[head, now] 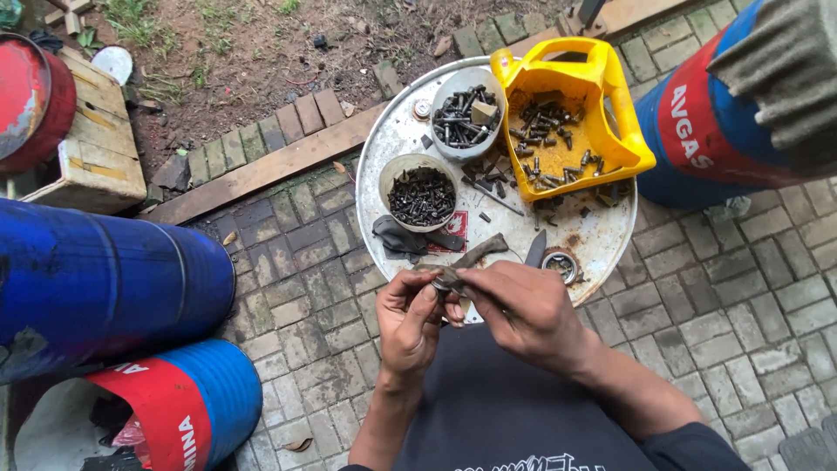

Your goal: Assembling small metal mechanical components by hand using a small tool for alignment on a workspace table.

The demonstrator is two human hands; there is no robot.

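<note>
Metal, small and round, the greyish ring-shaped part [446,281] sits pinched between the fingertips of both hands just above the near rim of the round, rusty white drum-lid tray [602,244]. The left hand [410,318] curls its thumb and fingers around the part's left edge, and the right hand [523,310] presses thumb and forefinger together on its right side. It looks rigid, light for its size and probably greasy, so a firm grip on the outer rim seems safest.
</note>
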